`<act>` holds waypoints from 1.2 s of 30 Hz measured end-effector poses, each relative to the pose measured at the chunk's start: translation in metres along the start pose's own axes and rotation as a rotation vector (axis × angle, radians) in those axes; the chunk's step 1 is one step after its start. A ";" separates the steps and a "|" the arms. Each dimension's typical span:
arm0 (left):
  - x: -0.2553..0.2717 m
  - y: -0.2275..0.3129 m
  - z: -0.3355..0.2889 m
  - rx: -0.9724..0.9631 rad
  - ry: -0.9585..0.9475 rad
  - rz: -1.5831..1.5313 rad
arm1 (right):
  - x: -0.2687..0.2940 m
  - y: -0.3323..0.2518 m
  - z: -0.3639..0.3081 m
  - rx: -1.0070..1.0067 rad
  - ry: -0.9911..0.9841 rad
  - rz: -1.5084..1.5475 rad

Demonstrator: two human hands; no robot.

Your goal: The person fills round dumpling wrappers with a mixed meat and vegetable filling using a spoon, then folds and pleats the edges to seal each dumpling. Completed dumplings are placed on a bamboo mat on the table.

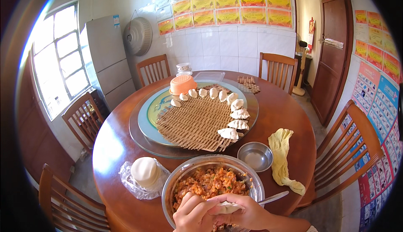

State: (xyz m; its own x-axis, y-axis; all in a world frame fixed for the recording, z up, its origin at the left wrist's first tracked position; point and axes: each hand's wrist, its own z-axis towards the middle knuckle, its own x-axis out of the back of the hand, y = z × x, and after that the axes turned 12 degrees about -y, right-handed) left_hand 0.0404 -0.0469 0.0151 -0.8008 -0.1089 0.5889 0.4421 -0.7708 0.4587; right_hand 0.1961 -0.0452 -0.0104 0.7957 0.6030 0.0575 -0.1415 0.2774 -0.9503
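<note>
A pale, half-folded dumpling of soft white dough (228,207) sat pinched between both hands at the bottom centre of the view, just above the near rim of a large round steel bowl (176,180) filled with orange and pink minced filling (210,183). The left hand (194,213) was curled closed around the dumpling's left end, fingers bent inward, and the right hand (247,211) was closed over its right end, the two hands touching. Far to the left, a brown wooden slatted chair (82,116) stood by a bright window. On the round reddish-brown wooden table (113,148), left of the bowl, a stack of round white dough wrappers (145,172) rested on a crumpled clear plastic bag (128,179). Beyond the bowl, a glass turntable (142,139) carried a woven brown wicker tray (195,122), with a curved row of finished white dumplings (235,114) lining its far and right edges and an upturned orange plastic basket (182,84) at its back. Right of the big bowl, a thin metal spoon handle (275,197) stuck out over its rim, and a small, shallow steel bowl (255,156) sat close by. Farther right, a crumpled pale yellow cloth (282,156) lay near the table's edge, with another wooden chair (348,148) just past it.
</note>
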 end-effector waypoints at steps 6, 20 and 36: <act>-0.003 0.005 0.004 0.072 0.088 -0.071 | 0.013 -0.010 -0.013 -0.209 -0.023 0.208; 0.000 0.004 0.005 0.073 0.028 -0.074 | 0.022 -0.015 -0.011 -0.176 -0.114 0.506; -0.004 0.000 0.006 -0.052 -0.118 0.003 | 0.028 -0.018 -0.015 -0.145 -0.166 0.493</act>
State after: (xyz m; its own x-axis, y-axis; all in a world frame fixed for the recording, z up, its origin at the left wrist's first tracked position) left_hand 0.0464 -0.0431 0.0164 -0.7453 -0.0386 0.6657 0.4198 -0.8027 0.4235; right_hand 0.2296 -0.0442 0.0038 0.5495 0.7492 -0.3698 -0.3830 -0.1675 -0.9084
